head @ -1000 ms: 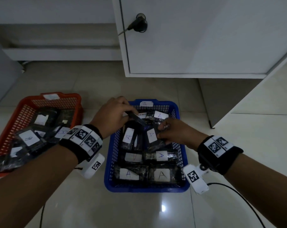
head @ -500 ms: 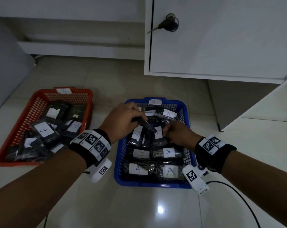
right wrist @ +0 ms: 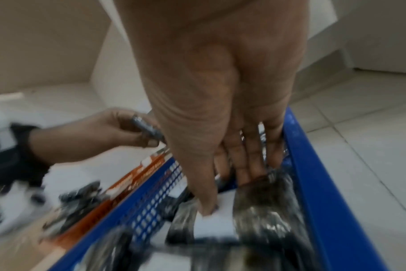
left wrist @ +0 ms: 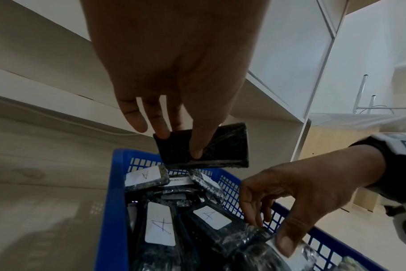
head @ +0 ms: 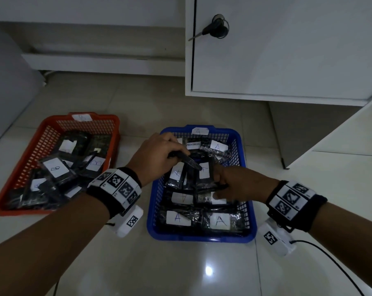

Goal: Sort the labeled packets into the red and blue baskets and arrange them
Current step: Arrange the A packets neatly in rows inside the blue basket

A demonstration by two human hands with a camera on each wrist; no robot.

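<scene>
Since the earlier frame the right hand (head: 240,184) has lowered onto the packets in the blue basket (head: 248,211), thumb and fingers closing on one labelled packet (left wrist: 287,245). The left hand (head: 157,157) pinches a dark packet (left wrist: 203,146) above the basket's far end, long axis pointing rightward, slightly down. The red basket (head: 42,142) sits left.

Handwritten "A" marks the white labels on packets (head: 220,221) in the blue basket (head: 155,201) beneath both hands; a printed strip (head: 193,144) beyond the fingers reads "PROGRESS"; packets (head: 55,168) in the red basket (head: 31,150), left of the left hand (head: 157,159), read "B"
</scene>
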